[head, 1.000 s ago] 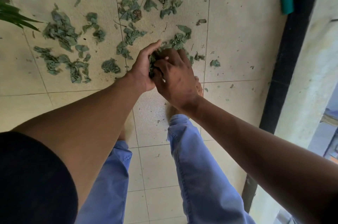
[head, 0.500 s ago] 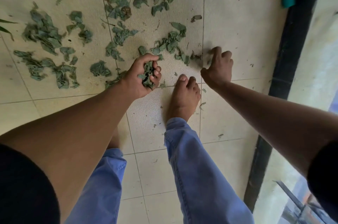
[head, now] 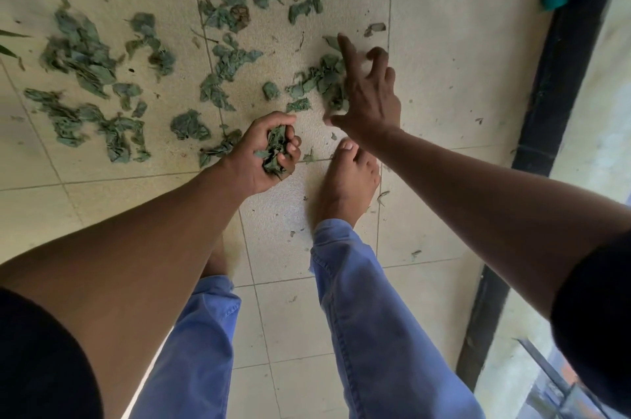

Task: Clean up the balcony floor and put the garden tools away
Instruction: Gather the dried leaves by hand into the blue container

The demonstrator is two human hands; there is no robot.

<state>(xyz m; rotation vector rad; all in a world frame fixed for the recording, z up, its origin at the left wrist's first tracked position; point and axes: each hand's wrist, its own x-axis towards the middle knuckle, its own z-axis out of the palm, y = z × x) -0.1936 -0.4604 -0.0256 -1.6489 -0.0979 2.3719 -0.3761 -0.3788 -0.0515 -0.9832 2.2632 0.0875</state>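
So, mid leaf-gathering: left hand (head: pixel 263 153) clutches a wad (head: pixel 275 152), right hand (head: pixel 367 95) splayed wide over the clump (head: pixel 321 80) just past it, needs scooping next.

Bare floor (head: pixel 454 53) lies open at 3 o'clock of the right hand (head: pixel 370 100) (up to the black post (head: pixel 560 77)); at 9 o'clock, scattered leaves (head: pixel 82 56) and the left hand (head: pixel 263 153) crowd the tiles.

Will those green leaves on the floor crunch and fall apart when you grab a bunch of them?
Probably a bit. The leaves look curled and shrivelled, so likely dry and brittle; small crumbs already dot the tiles. They seem very light: the left hand holds a whole wad crushed in its fist. Loose bits may slip out between fingers.
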